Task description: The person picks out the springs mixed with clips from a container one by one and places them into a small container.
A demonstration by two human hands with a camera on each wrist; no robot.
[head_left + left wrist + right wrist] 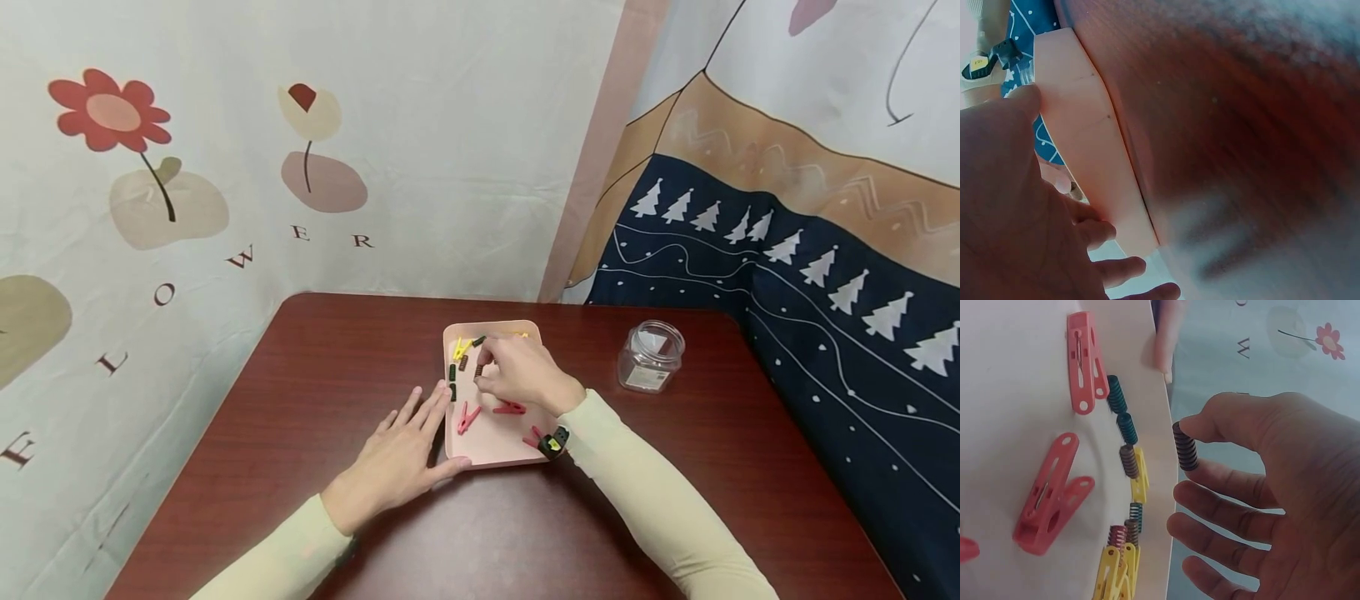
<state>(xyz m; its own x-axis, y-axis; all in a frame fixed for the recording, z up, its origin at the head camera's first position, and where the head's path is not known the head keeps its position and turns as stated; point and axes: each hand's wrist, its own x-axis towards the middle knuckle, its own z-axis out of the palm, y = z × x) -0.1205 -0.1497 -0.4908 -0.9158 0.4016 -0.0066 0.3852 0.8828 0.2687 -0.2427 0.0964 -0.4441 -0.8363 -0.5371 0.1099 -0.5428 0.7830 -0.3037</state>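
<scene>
My right hand (525, 372) is over the pink tray (491, 446), pinching a dark brown coil spring (1185, 450) between thumb and index finger. Its other fingers are spread loosely in the right wrist view. My left hand (397, 458) lies at the tray's left side with fingers extended, thumb and fingertips right at the rim. Inside the tray are red clothespins (1047, 497), yellow clothespins (1110, 572), green springs (1127, 429), a brown spring (1129, 461) and a red spring (1117, 536). The springs line up mostly along the left edge.
A clear jar (651, 357) with a label stands on the brown table (337, 350), right of the tray. Behind the table hangs a printed cloth (450, 167) with flowers; a dark blue cloth (690, 258) with trees borders the right side.
</scene>
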